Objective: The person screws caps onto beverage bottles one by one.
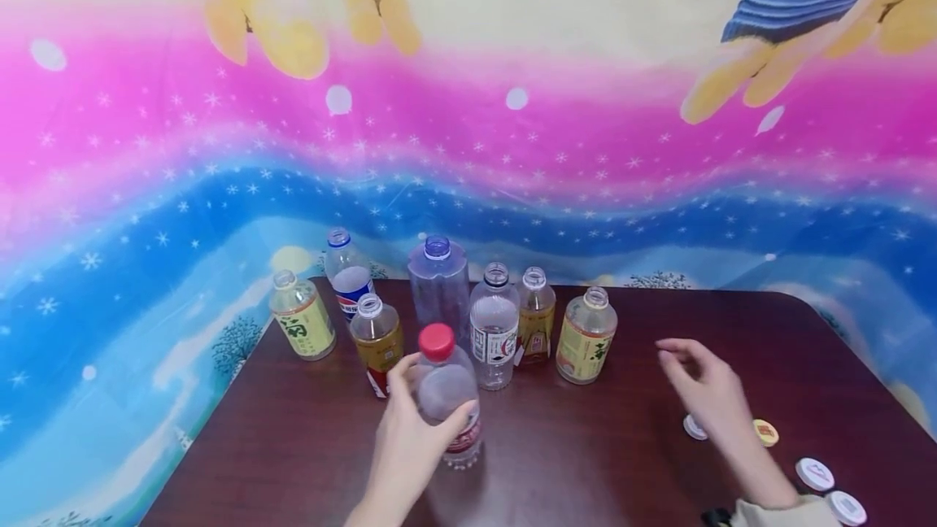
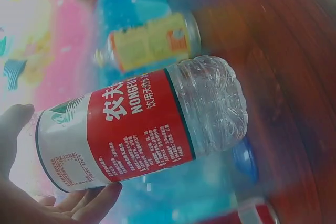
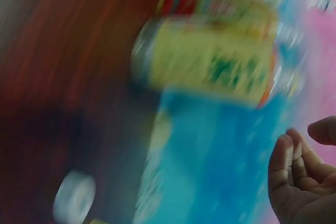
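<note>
My left hand grips a clear plastic water bottle, thumb on one side and fingers on the other. A red cap sits on its neck. In the left wrist view the bottle's red and white label faces the camera. My right hand is raised over the table's right side, near a white cap. Its fingers are loosely bent, thumb apart, with nothing between them in the right wrist view. Nearest to it among the bottles is a capless one with a yellow label.
Several capless bottles stand along the back: a yellow-labelled one, a blue-labelled one, a large purple-tinted one, and a white-labelled one. Loose caps, including a yellow one, lie at right. A patterned cloth hangs behind the table.
</note>
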Tool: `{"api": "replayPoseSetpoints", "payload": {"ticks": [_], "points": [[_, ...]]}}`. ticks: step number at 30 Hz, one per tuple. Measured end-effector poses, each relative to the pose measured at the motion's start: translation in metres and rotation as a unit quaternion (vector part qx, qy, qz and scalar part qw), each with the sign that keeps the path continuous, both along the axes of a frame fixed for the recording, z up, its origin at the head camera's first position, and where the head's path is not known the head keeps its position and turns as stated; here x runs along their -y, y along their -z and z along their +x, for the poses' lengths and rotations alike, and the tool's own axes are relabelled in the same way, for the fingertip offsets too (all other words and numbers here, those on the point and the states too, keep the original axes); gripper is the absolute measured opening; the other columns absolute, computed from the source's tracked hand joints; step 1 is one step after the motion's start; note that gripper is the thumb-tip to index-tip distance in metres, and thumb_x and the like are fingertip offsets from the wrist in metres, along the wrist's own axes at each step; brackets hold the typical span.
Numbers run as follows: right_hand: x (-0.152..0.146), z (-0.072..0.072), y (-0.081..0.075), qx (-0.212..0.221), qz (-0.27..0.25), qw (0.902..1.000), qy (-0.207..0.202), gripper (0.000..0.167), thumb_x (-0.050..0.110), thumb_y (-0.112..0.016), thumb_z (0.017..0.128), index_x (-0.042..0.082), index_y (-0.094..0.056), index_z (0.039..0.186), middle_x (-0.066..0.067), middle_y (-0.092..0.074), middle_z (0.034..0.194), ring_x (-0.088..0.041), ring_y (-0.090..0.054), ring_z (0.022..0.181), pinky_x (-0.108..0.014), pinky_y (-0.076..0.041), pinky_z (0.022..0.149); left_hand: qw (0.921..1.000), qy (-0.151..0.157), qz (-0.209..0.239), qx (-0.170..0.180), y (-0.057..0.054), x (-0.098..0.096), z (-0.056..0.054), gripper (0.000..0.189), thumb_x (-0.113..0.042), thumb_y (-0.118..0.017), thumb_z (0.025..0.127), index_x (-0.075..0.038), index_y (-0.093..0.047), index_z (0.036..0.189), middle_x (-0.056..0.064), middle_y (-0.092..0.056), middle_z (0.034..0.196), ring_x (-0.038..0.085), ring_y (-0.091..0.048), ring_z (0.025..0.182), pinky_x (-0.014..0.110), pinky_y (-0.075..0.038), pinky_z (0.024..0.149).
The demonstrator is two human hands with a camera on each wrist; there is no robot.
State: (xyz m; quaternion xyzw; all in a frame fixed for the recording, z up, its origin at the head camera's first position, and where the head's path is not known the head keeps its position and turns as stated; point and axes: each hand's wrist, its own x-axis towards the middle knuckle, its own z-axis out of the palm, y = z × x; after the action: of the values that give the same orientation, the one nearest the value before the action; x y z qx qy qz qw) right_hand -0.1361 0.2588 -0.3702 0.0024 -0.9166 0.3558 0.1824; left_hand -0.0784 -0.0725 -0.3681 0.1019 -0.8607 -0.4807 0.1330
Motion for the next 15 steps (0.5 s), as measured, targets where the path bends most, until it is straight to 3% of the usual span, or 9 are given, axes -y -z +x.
{"api": "replayPoseSetpoints", "payload": {"ticks": [5,9,11,15], "points": [[-0.056,-0.002,0.017,0.058,0.062,0.9958,0.033,0.027,0.017,-0.056,0.093,-0.004,-0.064,0.109,-0.015,-0.068,0.086,0.014,-0.045,0.066,-0.023,-0.041,0.058,0.9989,-0.043,-0.014,-0.016,-0.002,0.037,0.014,0.087,-0.034,-0.082,0.071,-0.008,-0.031,0.137,0.026,-0.056,0.129,0.039,-0.058,0.115,0.055,-0.045,0.096],[-0.084,-0.006,0.027,0.141,0.088,0.9855,0.035,0.033,0.018,-0.054,0.093,-0.009,-0.059,0.112,-0.022,-0.067,0.092,-0.01,-0.061,0.072,-0.033,-0.046,0.062,0.9962,-0.083,-0.022,-0.015,-0.003,0.072,0.022,0.087,-0.03,-0.08,0.076,-0.004,-0.026,0.14,0.032,-0.054,0.127,0.044,-0.057,0.114,0.058,-0.043,0.094],[-0.095,-0.008,0.032,0.178,0.09,0.9793,0.032,0.037,0.02,-0.053,0.093,-0.011,-0.056,0.114,-0.025,-0.065,0.095,-0.024,-0.063,0.076,-0.035,-0.047,0.062,0.9945,-0.102,-0.019,-0.019,-0.003,0.089,0.024,0.086,-0.027,-0.079,0.077,-0.003,-0.024,0.14,0.033,-0.052,0.127,0.046,-0.055,0.114,0.059,-0.043,0.094],[-0.112,-0.011,0.043,0.215,0.1,0.9709,0.033,0.041,0.018,-0.053,0.091,-0.015,-0.053,0.115,-0.031,-0.062,0.1,-0.031,-0.062,0.078,-0.039,-0.047,0.065,0.9909,-0.132,-0.005,-0.028,-0.001,0.122,0.02,0.085,-0.026,-0.075,0.081,-0.001,-0.023,0.142,0.03,-0.045,0.131,0.046,-0.052,0.116,0.059,-0.042,0.095]]}}
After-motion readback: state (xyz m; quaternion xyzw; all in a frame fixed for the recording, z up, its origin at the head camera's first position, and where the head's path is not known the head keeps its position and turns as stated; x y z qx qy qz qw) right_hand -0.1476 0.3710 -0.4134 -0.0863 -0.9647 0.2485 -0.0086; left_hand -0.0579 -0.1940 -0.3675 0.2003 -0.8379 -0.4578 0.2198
